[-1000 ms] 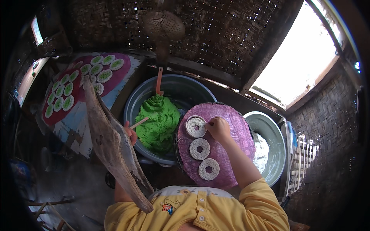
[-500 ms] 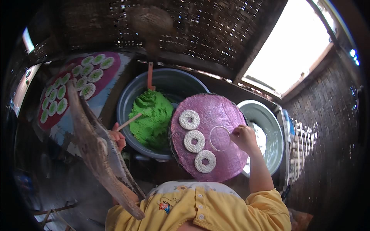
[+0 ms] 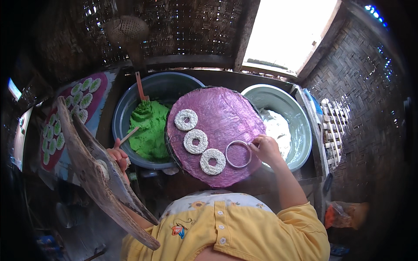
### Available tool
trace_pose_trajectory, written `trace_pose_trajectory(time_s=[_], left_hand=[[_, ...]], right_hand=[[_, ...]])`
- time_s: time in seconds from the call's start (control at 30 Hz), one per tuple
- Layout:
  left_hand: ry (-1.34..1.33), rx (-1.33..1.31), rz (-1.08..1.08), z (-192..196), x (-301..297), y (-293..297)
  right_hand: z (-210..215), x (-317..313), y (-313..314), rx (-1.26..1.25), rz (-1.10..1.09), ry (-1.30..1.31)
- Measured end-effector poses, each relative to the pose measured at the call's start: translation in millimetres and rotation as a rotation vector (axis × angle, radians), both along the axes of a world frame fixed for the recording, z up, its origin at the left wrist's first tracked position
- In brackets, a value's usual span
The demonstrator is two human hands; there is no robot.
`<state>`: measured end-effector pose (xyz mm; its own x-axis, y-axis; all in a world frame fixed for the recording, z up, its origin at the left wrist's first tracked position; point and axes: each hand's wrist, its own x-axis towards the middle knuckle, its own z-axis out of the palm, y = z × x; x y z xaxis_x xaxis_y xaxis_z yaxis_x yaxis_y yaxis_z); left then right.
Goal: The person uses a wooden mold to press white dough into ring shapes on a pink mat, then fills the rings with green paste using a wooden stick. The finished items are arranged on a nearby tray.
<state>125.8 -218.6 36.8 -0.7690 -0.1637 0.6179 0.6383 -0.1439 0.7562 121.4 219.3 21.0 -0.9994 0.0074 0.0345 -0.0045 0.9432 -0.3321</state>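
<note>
My right hand (image 3: 265,148) is closed, with fingertips pinching the right edge of a thin white ring mould (image 3: 238,165). The mould is over the pink round board (image 3: 217,102), beside the nearest of three white lacy dough rings (image 3: 212,162); whether it touches the board I cannot tell. At left, my left hand (image 3: 116,155) is wrapped round a weathered wooden press (image 3: 85,158) made of two long beams, which hides part of the hand. Close to its fingers, a pale stick (image 3: 129,135) leans against green dough (image 3: 150,126).
The green dough fills part of a blue-grey basin (image 3: 118,104) with an orange-handled spatula (image 3: 140,87). Right of the board, a pale basin (image 3: 305,130) holds white dough (image 3: 276,130). A second pink board (image 3: 91,115) at far left bears several white-and-green rounds. A woven wall (image 3: 361,74) stands at right.
My right hand has brought the ring mould nearer to me and rightward over the pink board, beside the nearest dough ring. The whole view has shifted. My left hand stays at the wooden press.
</note>
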Motion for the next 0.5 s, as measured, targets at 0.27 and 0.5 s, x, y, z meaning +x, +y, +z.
trace_pose_trajectory(time_s=[0.27,0.5], left_hand=[[0.037,-0.241,0.012,3,14,0],[0.151,-0.252,-0.189,-4,13,-12]], right_hand=[[2,2,-1,-0.146,-0.067,-0.087],[-8,-3,-14,-0.078,-0.001,0.029]])
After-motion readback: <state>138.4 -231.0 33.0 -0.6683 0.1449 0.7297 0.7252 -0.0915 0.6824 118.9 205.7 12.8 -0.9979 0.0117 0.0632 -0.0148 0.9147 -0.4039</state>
